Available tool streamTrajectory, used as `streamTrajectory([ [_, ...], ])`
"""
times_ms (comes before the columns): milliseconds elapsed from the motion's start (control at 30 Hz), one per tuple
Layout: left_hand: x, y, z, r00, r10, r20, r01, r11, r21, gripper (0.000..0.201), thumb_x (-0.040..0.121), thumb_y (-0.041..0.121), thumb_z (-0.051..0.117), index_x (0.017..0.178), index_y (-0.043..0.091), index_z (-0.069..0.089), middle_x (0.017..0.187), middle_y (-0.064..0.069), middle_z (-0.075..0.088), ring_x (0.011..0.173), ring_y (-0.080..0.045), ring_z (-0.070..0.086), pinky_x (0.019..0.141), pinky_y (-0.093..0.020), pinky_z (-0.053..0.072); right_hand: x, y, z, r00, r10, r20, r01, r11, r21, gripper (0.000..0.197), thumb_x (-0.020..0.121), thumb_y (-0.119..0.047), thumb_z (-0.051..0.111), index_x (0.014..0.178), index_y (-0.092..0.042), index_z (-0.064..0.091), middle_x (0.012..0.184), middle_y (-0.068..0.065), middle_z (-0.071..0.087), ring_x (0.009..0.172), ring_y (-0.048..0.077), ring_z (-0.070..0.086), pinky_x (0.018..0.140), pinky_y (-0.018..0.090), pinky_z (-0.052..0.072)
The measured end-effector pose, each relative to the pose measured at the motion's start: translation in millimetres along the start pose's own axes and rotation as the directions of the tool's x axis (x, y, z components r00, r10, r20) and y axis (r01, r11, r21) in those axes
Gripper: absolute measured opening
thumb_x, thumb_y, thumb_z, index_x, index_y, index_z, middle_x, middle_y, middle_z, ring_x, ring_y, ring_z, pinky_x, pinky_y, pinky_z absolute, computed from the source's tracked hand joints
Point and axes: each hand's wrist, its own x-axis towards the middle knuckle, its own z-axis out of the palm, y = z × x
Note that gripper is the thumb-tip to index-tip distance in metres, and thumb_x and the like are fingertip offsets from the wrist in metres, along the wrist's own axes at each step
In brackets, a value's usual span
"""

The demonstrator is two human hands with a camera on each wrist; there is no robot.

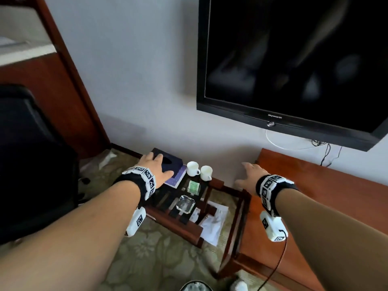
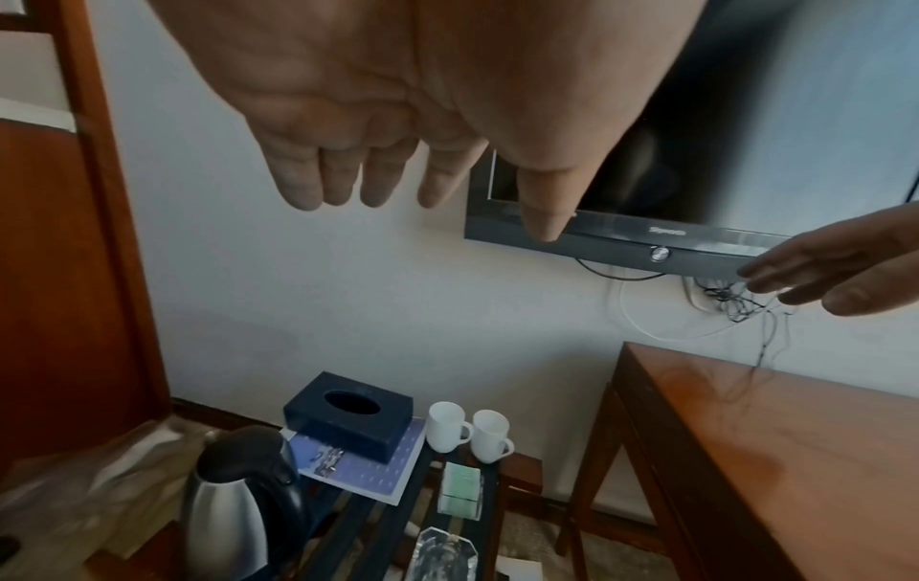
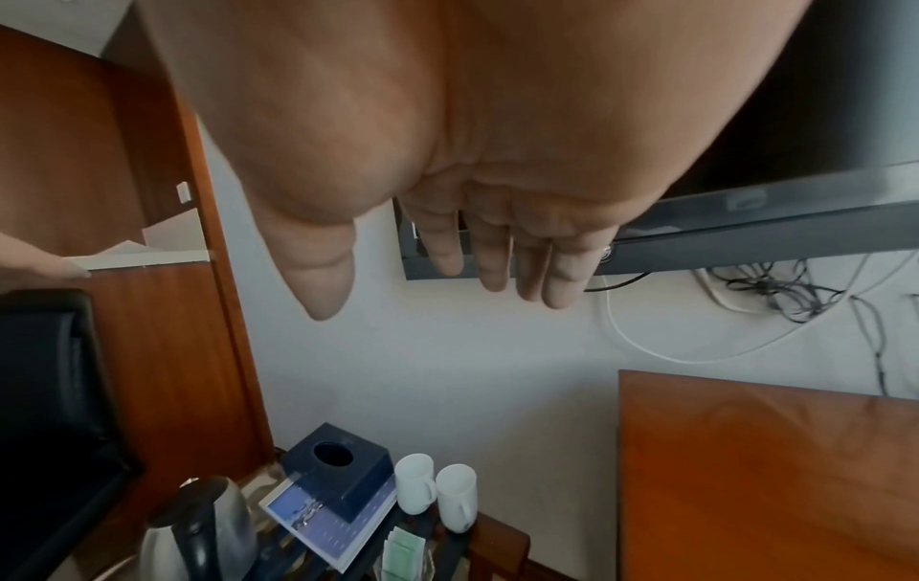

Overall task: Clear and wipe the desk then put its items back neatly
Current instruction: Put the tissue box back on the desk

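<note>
A dark blue tissue box lies on a blue booklet at the back of a low slatted wooden rack. Beside it stand two white mugs, a green packet holder and a glass ashtray. A steel kettle stands at the rack's left. My left hand hovers over the tissue box, fingers straight and apart, holding nothing. My right hand hangs open and empty near the left corner of the bare wooden desk.
A dark television hangs on the wall above the desk, with cables trailing below it. A black chair stands at the left before a wooden cabinet. Papers lie on the patterned carpet under the rack.
</note>
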Motion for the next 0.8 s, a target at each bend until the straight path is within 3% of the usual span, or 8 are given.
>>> streamTrajectory([
  [400,93,17,-34,0.978,-0.206,-0.031,0.206,0.979,0.000,0.090,0.096,0.062,0.053,0.163,0.020,0.011,0.170,-0.010,0.005,0.157,-0.030,0.009,0.125,-0.043,0.021,156,-8,-31,0.977,-0.183,0.111,0.185,0.983,-0.013,0.091,0.092,-0.059,0.061,0.161,-0.019,0.018,0.164,0.012,0.027,0.147,0.033,0.035,0.118,0.043,0.034],
  [567,118,22,-33,0.975,-0.219,0.036,0.218,0.976,0.024,0.085,0.099,0.056,0.051,0.163,0.019,0.010,0.170,-0.008,0.004,0.156,-0.028,0.010,0.125,-0.041,0.020,199,-10,-29,0.967,-0.182,0.178,0.184,0.983,0.003,0.091,0.092,-0.058,0.063,0.161,-0.018,0.019,0.164,0.013,0.027,0.146,0.034,0.037,0.117,0.044,0.037],
  [800,182,-12,-22,0.972,-0.220,0.086,0.219,0.975,0.024,0.084,0.099,0.056,0.050,0.164,0.020,0.010,0.171,-0.008,0.002,0.157,-0.028,0.008,0.125,-0.042,0.020,242,-34,-5,0.964,-0.150,0.220,0.151,0.988,0.011,0.089,0.092,-0.053,0.065,0.162,-0.020,0.020,0.164,0.013,0.027,0.148,0.032,0.034,0.117,0.042,0.034],
])
